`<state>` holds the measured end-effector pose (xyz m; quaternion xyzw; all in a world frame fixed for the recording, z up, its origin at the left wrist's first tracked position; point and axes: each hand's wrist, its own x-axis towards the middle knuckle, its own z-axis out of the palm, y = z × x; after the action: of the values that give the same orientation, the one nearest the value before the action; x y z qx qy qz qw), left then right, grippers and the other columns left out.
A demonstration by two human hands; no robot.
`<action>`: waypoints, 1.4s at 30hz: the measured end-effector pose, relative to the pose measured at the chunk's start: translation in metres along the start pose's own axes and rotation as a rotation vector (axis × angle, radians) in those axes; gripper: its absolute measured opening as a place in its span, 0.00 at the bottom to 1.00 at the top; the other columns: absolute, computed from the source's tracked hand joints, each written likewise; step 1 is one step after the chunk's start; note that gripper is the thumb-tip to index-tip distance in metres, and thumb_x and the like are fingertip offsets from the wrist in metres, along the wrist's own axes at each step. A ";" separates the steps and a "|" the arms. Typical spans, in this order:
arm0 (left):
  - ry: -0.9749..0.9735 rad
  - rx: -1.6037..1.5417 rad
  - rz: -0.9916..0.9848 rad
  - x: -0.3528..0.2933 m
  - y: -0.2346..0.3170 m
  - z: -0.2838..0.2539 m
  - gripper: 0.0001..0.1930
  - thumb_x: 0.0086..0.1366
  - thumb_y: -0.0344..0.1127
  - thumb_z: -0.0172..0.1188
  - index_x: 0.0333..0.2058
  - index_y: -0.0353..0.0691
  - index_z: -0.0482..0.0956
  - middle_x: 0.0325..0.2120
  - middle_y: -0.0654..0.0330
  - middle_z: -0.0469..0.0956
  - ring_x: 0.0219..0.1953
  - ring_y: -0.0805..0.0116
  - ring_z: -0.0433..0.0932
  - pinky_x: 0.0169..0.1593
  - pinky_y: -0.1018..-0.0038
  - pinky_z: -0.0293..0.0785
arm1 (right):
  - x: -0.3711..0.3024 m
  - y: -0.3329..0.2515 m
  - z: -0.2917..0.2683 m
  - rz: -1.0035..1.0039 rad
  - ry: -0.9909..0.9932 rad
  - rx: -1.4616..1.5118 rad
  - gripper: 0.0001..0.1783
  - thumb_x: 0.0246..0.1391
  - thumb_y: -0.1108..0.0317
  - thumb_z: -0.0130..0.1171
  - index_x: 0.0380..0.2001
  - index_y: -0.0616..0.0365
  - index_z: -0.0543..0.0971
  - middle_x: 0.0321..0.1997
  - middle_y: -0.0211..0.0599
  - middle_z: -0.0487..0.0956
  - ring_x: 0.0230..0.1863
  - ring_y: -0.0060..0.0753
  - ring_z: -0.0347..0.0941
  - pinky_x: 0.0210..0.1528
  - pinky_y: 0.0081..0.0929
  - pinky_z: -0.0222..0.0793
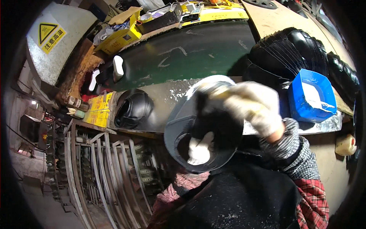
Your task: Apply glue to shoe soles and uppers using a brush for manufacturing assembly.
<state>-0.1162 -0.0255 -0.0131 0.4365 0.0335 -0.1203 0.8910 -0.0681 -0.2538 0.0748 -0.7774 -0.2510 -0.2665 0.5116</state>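
So the person's got a black, rounded piece (219, 129) right up between the two hands, held out over the near edge of the desk (164, 97). The left hand (200, 150), in a white glove, is at the low end of it, showing through an opening there. Looks like it's gripping the piece from that end, though most of the fingers are hidden. The right hand (255, 107), also gloved, is up at the top right of the piece, fingers curled in. It's pretty blurry, so can't tell whether it's pinching something or just pressed against the piece.

The piece itself is kinda oval, dark black through the middle, with a smooth greyish band curving down the left side and a pale rim up top. The upper part is too smeared to make out.

Just right of the right hand there's a blue tub (299, 103) with something white in it, and beyond that hand a stack of shiny black pieces (286, 53). Off to the left of both hands, another black rounded piece (134, 108) sits next to a yellow box (99, 110).
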 end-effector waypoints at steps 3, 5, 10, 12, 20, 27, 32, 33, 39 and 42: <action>-0.028 0.067 -0.036 -0.006 -0.004 0.001 0.18 0.65 0.26 0.57 0.53 0.31 0.71 0.45 0.54 0.79 0.42 0.65 0.78 0.47 0.68 0.74 | 0.006 -0.048 0.053 -0.246 -0.201 0.061 0.14 0.55 0.55 0.60 0.33 0.56 0.79 0.20 0.35 0.74 0.22 0.35 0.74 0.24 0.33 0.70; -0.029 0.076 -0.051 -0.013 -0.004 0.003 0.18 0.65 0.27 0.57 0.53 0.31 0.71 0.44 0.54 0.79 0.42 0.65 0.78 0.46 0.69 0.74 | -0.003 -0.067 0.051 -0.333 -0.267 0.079 0.13 0.52 0.55 0.63 0.30 0.54 0.80 0.18 0.35 0.73 0.20 0.40 0.73 0.22 0.35 0.69; 0.008 0.038 -0.017 -0.017 0.006 -0.005 0.17 0.65 0.28 0.57 0.51 0.30 0.72 0.43 0.54 0.79 0.40 0.66 0.78 0.44 0.70 0.74 | -0.032 -0.065 0.028 -0.001 -0.320 0.548 0.14 0.57 0.62 0.59 0.35 0.66 0.77 0.29 0.48 0.80 0.23 0.32 0.78 0.23 0.23 0.74; -0.032 0.018 -0.018 -0.005 0.005 -0.001 0.16 0.65 0.28 0.57 0.51 0.30 0.72 0.42 0.54 0.79 0.40 0.66 0.78 0.44 0.70 0.74 | -0.028 -0.070 0.025 -0.047 -0.144 0.463 0.16 0.61 0.66 0.52 0.40 0.74 0.73 0.31 0.51 0.80 0.22 0.28 0.76 0.20 0.21 0.74; -0.041 0.014 -0.036 0.045 0.011 0.007 0.15 0.65 0.30 0.58 0.48 0.29 0.73 0.40 0.55 0.79 0.38 0.67 0.78 0.41 0.71 0.74 | -0.031 -0.085 0.001 0.020 -0.435 0.381 0.08 0.53 0.68 0.62 0.35 0.60 0.80 0.30 0.37 0.81 0.31 0.30 0.79 0.37 0.27 0.77; 0.020 0.036 0.044 0.080 0.045 -0.012 0.14 0.65 0.31 0.58 0.47 0.29 0.74 0.38 0.55 0.79 0.36 0.68 0.78 0.39 0.72 0.75 | -0.083 -0.068 -0.075 0.651 0.043 0.138 0.09 0.57 0.69 0.59 0.35 0.65 0.80 0.34 0.37 0.83 0.31 0.20 0.77 0.36 0.20 0.75; -0.002 0.151 0.030 0.054 0.020 -0.001 0.14 0.66 0.32 0.59 0.45 0.29 0.74 0.37 0.55 0.79 0.35 0.69 0.78 0.38 0.73 0.75 | -0.098 -0.038 -0.068 0.207 -0.156 -0.074 0.08 0.54 0.67 0.63 0.32 0.62 0.81 0.25 0.35 0.79 0.25 0.28 0.75 0.29 0.23 0.70; 0.017 0.173 0.056 0.039 0.023 0.000 0.14 0.66 0.32 0.59 0.45 0.29 0.75 0.36 0.55 0.79 0.35 0.69 0.78 0.38 0.73 0.75 | -0.091 -0.026 -0.067 0.344 0.032 0.008 0.08 0.55 0.67 0.62 0.33 0.62 0.81 0.26 0.35 0.79 0.26 0.26 0.75 0.30 0.22 0.70; 0.013 0.262 0.054 0.017 0.006 0.009 0.13 0.66 0.34 0.59 0.43 0.28 0.75 0.35 0.55 0.80 0.33 0.69 0.78 0.36 0.74 0.75 | -0.087 -0.009 -0.084 -0.103 0.162 -0.228 0.12 0.55 0.68 0.59 0.39 0.65 0.81 0.27 0.40 0.79 0.27 0.33 0.77 0.30 0.28 0.72; -0.030 0.335 0.033 0.021 -0.008 0.022 0.13 0.66 0.34 0.59 0.42 0.28 0.76 0.34 0.55 0.80 0.33 0.70 0.78 0.35 0.75 0.75 | -0.106 -0.040 -0.081 0.176 -0.453 -0.141 0.11 0.48 0.66 0.65 0.35 0.60 0.83 0.24 0.38 0.79 0.23 0.39 0.76 0.27 0.33 0.72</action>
<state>-0.0985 -0.0512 -0.0090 0.5778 -0.0075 -0.1161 0.8079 -0.1855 -0.3274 0.0573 -0.8699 -0.2715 -0.0567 0.4079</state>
